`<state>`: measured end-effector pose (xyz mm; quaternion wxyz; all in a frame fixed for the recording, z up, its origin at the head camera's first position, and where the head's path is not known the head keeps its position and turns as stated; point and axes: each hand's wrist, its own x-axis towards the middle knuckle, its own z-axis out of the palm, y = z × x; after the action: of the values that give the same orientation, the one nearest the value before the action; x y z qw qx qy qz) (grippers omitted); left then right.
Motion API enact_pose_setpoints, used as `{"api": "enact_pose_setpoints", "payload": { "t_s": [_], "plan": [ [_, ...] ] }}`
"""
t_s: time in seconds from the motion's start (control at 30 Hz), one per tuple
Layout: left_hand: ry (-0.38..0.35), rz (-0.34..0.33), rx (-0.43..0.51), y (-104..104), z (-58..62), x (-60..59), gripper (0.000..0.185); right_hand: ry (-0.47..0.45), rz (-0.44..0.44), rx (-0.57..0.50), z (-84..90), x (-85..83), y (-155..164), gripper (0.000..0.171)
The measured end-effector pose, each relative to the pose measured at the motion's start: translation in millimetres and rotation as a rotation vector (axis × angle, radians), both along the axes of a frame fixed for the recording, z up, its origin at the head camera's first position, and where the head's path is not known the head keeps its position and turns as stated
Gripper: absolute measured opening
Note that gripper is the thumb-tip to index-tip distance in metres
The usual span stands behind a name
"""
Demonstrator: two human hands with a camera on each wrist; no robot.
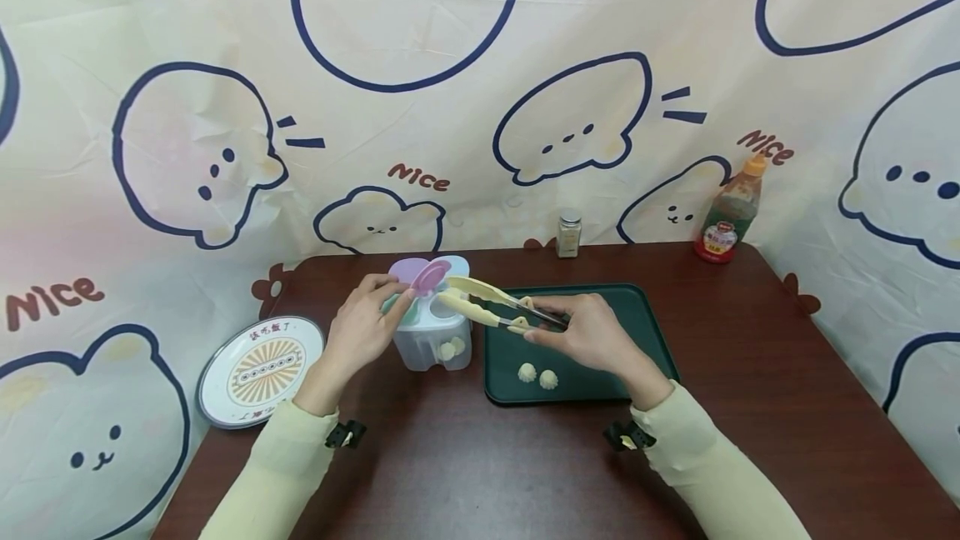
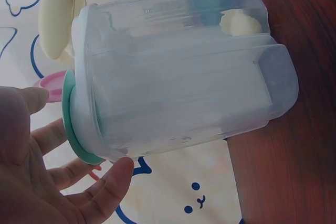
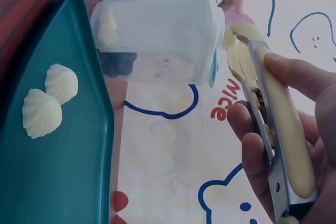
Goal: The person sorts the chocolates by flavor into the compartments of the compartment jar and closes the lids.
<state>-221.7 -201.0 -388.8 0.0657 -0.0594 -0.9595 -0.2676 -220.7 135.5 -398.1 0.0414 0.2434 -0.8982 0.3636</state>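
A clear plastic container (image 1: 431, 338) with pastel flap lids stands on the table left of a dark green tray (image 1: 645, 332). My left hand (image 1: 396, 300) is at its left side, and straight fingers (image 2: 107, 184) touch the pink lid flap (image 1: 431, 275). Pale dumplings (image 1: 452, 347) lie inside the container (image 2: 184, 66). My right hand (image 1: 558, 327) grips cream-handled tongs (image 1: 480, 300). Their tips hover over the container's top. Two shell-shaped dumplings (image 1: 537, 375) lie on the tray, also seen in the right wrist view (image 3: 50, 98).
A round patterned plate (image 1: 258, 369) hangs over the table's left edge. A small spice jar (image 1: 568, 233) and a sauce bottle (image 1: 731, 215) stand at the back. The brown table (image 1: 750, 407) is backed by a cartoon-print cloth.
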Motion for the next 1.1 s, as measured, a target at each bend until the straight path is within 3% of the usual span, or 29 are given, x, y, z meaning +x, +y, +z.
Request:
{"api": "enact_pose_setpoints", "payload": {
  "t_s": [0.57,1.1],
  "plan": [
    [0.008,-0.003,0.003,-0.4,-0.9,-0.4,0.062,0.008,0.026,0.048,6.6,1.1,-0.6,0.049],
    [-0.002,0.000,0.005,-0.5,-0.6,-1.1,0.061,-0.032,-0.017,0.135,1.9,4.0,47.6,0.051]
  ]
}}
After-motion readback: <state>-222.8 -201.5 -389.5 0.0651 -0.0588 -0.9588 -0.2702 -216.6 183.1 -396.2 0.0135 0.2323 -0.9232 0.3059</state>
